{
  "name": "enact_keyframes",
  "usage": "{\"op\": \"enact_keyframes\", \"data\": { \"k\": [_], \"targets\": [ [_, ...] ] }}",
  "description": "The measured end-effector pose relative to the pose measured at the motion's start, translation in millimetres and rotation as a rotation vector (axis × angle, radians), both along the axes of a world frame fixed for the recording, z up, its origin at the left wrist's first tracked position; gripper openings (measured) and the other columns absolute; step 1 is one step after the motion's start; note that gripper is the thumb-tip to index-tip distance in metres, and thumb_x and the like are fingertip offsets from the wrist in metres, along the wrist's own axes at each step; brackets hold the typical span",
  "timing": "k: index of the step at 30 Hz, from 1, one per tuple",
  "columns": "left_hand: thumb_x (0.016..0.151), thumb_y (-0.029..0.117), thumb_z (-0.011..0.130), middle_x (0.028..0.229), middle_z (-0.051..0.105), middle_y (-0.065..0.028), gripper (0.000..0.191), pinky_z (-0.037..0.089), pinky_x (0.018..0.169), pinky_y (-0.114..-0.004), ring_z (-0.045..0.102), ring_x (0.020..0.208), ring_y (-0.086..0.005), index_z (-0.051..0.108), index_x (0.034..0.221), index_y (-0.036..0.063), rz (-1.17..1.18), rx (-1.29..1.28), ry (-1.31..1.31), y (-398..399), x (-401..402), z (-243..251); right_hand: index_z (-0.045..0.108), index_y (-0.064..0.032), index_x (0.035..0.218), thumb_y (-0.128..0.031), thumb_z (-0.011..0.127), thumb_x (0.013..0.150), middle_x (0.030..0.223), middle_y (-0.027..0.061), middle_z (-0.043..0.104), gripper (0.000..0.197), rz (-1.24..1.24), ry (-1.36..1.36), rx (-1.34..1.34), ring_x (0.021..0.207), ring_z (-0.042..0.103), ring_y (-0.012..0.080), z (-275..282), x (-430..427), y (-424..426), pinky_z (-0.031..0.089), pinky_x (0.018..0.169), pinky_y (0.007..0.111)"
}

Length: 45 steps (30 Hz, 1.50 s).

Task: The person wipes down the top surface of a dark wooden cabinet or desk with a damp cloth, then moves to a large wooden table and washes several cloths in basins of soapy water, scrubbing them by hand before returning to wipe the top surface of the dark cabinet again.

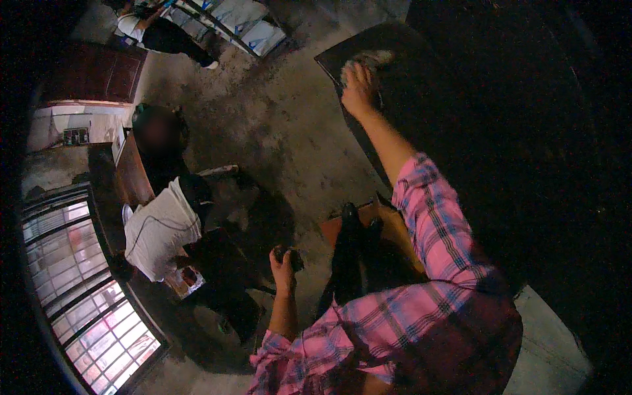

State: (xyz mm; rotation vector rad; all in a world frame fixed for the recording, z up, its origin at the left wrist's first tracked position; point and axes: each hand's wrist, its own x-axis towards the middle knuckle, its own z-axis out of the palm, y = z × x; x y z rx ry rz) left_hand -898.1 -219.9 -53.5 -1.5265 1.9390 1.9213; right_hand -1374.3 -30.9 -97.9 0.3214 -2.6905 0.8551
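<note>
My right hand (359, 91) reaches out over a large dark flat surface (419, 113), close to its corner. The fingers are bent over a greyish piece, perhaps a cloth or pad (348, 69), pressed on that surface. Beside the fingertips a pale smeared patch (380, 57) shows. My left hand (283, 269) is held lower and away from the surface, above the floor. Its thumb and fingers close around a small dark object (295, 259), too dim to identify. Both forearms come out of pink plaid sleeves.
A seated person (163, 138) is at the left near a pale cloth (160, 229) draped over something. Another person (168, 34) stands beside a metal rack (247, 29). A barred window (94, 291) lies lower left. By my feet is an orange-brown board (395, 232).
</note>
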Motion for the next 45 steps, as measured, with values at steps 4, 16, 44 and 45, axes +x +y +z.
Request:
{"op": "enact_keyframes", "data": {
  "k": [4,16,44,45],
  "targets": [
    [0.087,0.012,0.057,0.110,0.051,-0.0086,0.037,0.042,0.081,-0.029,0.052,0.094,-0.0184,0.043,0.120,0.0039,-0.111,-0.131,-0.128,27.4,-69.6,14.7,0.056,-0.0070,0.111,0.000,0.061,0.069,0.127,0.0131,0.046,0.043,0.171,0.160,0.197,0.117,0.039,0.0374,3.9,-129.3,36.5,0.029,0.101,0.046],
    [0.088,0.014,0.057,0.112,0.051,-0.0113,0.045,0.042,0.083,-0.030,0.051,0.096,-0.0196,0.037,0.126,0.0023,-0.342,-0.036,0.050,101.9,-154.3,28.6,0.055,-0.0103,0.119,-0.006,0.061,0.078,0.130,0.0090,0.047,0.041,-0.331,-0.218,0.422,0.122,0.037,0.0323,59.0,72.9,342.9,0.029,0.102,0.042],
    [0.087,0.021,0.057,0.120,0.048,-0.0147,0.048,0.041,0.088,-0.036,0.049,0.106,-0.0262,0.038,0.127,0.0016,0.122,-0.308,-0.356,-62.3,105.5,-90.8,0.048,-0.0007,0.121,-0.004,0.053,0.075,0.115,0.0213,0.053,0.047,-0.151,-0.021,0.471,0.105,0.051,0.0374,-61.0,-164.4,97.3,0.043,0.087,0.044],
    [0.086,0.023,0.058,0.125,0.045,-0.0180,0.055,0.038,0.092,-0.037,0.046,0.113,-0.0291,0.035,0.130,-0.0005,0.123,-0.252,-0.347,-58.7,90.1,-96.9,0.050,-0.0004,0.120,-0.002,0.052,0.074,0.112,0.0213,0.055,0.045,-0.115,-0.039,0.570,0.103,0.052,0.0365,-65.6,-191.8,119.9,0.043,0.087,0.042]
  ]
}}
